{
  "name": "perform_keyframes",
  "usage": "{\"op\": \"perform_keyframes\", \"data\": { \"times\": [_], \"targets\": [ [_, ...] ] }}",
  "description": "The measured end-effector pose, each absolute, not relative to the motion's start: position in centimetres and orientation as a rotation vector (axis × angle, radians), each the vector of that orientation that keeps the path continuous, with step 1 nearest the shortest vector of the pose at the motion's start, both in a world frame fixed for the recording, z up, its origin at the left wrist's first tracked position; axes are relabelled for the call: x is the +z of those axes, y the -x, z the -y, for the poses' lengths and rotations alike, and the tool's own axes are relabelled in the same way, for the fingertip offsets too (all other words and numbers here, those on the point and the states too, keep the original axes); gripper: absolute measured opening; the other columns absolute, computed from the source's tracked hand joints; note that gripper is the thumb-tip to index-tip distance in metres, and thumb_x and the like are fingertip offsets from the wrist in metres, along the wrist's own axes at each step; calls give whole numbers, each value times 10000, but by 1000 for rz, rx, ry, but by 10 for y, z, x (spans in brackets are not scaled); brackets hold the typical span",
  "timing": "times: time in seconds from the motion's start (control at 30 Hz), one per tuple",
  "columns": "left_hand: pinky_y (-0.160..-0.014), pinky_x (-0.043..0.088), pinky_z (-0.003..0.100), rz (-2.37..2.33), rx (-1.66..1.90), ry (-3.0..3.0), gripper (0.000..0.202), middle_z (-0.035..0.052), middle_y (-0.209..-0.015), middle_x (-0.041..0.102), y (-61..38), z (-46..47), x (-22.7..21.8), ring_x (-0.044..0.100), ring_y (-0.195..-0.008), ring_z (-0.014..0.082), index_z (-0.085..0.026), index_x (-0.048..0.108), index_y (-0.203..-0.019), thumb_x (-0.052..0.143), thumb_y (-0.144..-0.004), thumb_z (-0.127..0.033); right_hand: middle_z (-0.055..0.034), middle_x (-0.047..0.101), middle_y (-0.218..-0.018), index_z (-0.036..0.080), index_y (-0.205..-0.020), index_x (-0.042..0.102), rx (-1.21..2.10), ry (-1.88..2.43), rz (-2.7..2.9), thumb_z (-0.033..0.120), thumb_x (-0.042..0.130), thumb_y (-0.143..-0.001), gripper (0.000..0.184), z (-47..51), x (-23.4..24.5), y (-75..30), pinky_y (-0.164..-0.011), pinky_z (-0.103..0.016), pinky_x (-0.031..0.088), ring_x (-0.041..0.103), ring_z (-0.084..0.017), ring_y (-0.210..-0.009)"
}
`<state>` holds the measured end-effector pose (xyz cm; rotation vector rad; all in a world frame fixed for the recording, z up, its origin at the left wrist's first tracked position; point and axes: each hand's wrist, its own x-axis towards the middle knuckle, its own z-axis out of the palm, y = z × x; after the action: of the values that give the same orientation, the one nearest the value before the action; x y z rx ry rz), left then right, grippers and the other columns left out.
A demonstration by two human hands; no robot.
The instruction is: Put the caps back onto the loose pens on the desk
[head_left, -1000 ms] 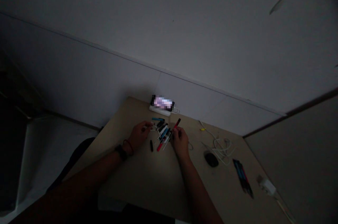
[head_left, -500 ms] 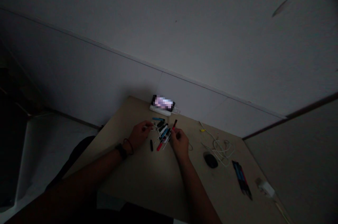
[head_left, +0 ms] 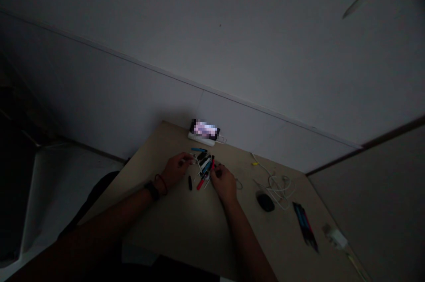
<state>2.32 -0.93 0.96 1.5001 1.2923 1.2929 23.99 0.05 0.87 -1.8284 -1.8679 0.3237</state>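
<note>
A pile of pens and pen parts (head_left: pixel 206 166) in blue, black, white and red lies on the table between my hands. My right hand (head_left: pixel 226 182) pinches a red pen with a black end (head_left: pixel 213 163) over the pile's right side. At the left side, my left hand (head_left: pixel 177 168) has its fingertips together beside some thin white pieces; what they hold, if anything, is too dark to make out. A short black pen cap (head_left: pixel 190 183) lies apart, nearer to me. Behind the pile is a blue pen (head_left: pixel 199 149).
At the table's back edge a lit phone (head_left: pixel 205 130) leans on a white block (head_left: pixel 201 140). To the right are a tangled white cable (head_left: pixel 274 187), a black mouse (head_left: pixel 265 202), a group of dark pens (head_left: pixel 304 226) and a white plug (head_left: pixel 338 238). A wall rises behind.
My right hand has shifted slightly left, bringing the red pen over the pile and turning it more upright. My left hand has stayed almost still.
</note>
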Motion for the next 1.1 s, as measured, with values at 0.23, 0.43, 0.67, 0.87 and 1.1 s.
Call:
{"op": "perform_keyframes", "data": {
  "times": [0.23,0.43,0.67,0.87,1.1],
  "targets": [
    [-575,470,245,-1281,1279,-1548,236,64,-899,739,-24,12,14,649,-701,167,-178,689,-994,557,-880,-336,-37,688,-667,226,-724,663,247,1710,1862,438,578,-864,268,0,2,-241,-542,-268,360,618,-198,-598],
    [-579,452,236,-1187,1211,-1614,233,28,-759,700,-25,17,15,617,-618,139,-171,667,-1014,547,-899,-335,-36,702,-681,219,-758,685,302,1641,1846,496,524,-898,349,2,6,-239,-563,-270,374,620,-195,-612],
    [-561,402,225,-970,906,-1786,339,3,-579,641,-23,24,18,568,-534,120,-163,640,-729,533,-935,-410,-48,730,-759,198,-807,710,443,1552,1862,442,509,-915,334,4,9,-237,-613,-264,403,648,-193,-677],
    [-556,357,238,-1016,826,-1936,369,3,-562,617,-23,22,21,516,-539,123,-173,618,-629,544,-918,-389,-41,727,-738,195,-800,699,493,1530,1834,490,488,-919,381,4,9,-237,-622,-268,415,642,-193,-670],
    [-548,340,245,-1062,836,-1970,386,-6,-555,588,-24,22,21,494,-537,126,-182,603,-621,528,-921,-413,-32,706,-700,201,-773,692,526,1500,1841,512,482,-916,401,3,7,-237,-608,-268,417,625,-189,-642]
  ]
}}
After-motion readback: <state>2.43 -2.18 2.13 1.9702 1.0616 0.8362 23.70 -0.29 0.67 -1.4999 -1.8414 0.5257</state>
